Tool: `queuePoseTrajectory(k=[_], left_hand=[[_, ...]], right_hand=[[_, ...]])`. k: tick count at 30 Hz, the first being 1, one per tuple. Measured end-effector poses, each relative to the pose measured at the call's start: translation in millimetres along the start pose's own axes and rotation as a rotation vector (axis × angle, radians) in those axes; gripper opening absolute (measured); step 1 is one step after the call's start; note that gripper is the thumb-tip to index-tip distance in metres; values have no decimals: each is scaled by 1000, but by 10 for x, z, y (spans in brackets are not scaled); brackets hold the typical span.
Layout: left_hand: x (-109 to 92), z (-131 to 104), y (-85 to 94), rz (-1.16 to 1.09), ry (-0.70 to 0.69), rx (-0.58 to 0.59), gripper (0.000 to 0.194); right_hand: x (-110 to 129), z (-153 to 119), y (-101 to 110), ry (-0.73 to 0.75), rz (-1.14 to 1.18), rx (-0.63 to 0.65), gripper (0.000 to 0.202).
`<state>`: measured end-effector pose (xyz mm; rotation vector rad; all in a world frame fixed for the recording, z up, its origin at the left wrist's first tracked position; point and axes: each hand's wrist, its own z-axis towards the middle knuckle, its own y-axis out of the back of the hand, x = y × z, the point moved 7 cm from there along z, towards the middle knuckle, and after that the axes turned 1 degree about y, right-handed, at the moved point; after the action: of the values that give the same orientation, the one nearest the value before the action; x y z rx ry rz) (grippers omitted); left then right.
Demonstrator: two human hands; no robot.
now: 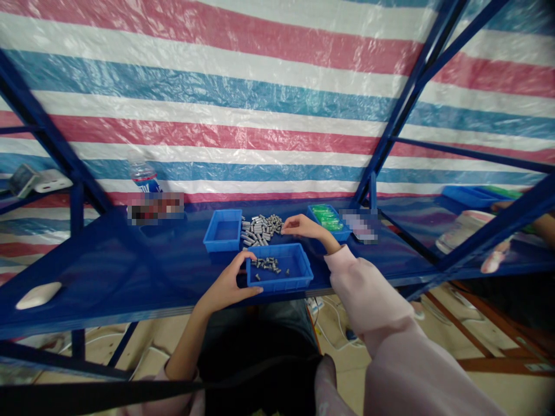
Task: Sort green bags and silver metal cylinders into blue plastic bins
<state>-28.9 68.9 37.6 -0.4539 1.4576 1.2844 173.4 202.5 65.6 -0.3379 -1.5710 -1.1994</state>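
My left hand spans the left end of a blue plastic bin, thumb along its near wall and fingers over the far left corner. Several small metal screws lie inside, mostly toward the left. Behind that bin is a loose pile of short metal cylinders on the table. At the right edge of the pile, my right hand has its thumb and fingertips drawn together; whatever is between them is too small to make out. A second blue bin, with nothing visible inside, stands left of the pile.
A blue bin of green packets and a blurred phone-like object are right of my hand. A bottle stands at the back left, a white mouse at the front left. Blue frame bars flank the table; another person's arm shows far right.
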Motion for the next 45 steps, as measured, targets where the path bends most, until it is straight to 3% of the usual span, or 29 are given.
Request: queuePoseTrajectory(k=[5, 8, 11, 16, 18, 22, 24, 31, 41, 45], left_hand=[[-5, 3, -4, 8, -10, 0, 57], [-3, 4, -4, 2, -5, 2, 56], [2, 4, -2, 2, -9, 1, 56], [-2, 3, -8, 6, -18, 6, 56], [-6, 2, -8, 6, -15, 9, 56], [-6, -2, -7, 5, 1, 13, 56], [-8, -4, -5, 6, 2, 11, 56], [-16, -4, -1, 2, 6, -2, 58], [-22, -7, 2, -8, 8, -7, 57], [-14, -8, -1, -16, 21, -1, 57]], right_hand=[[154, -75, -154, 2, 257, 231, 33], [141, -110, -247, 2, 240, 420, 32], [130, -123, -272, 21, 214, 499, 32], [105, -90, -245, 3, 176, 407, 35], [55, -42, -192, -9, 158, 285, 37], [-91, 64, 22, 28, -8, -84, 40], [-155, 97, 62, 51, -126, -167, 36], [-304, 160, -70, 11, -271, -29, 16], [-314, 143, -95, -20, -176, 16, 26], [-214, 105, -114, -29, -78, 32, 30]])
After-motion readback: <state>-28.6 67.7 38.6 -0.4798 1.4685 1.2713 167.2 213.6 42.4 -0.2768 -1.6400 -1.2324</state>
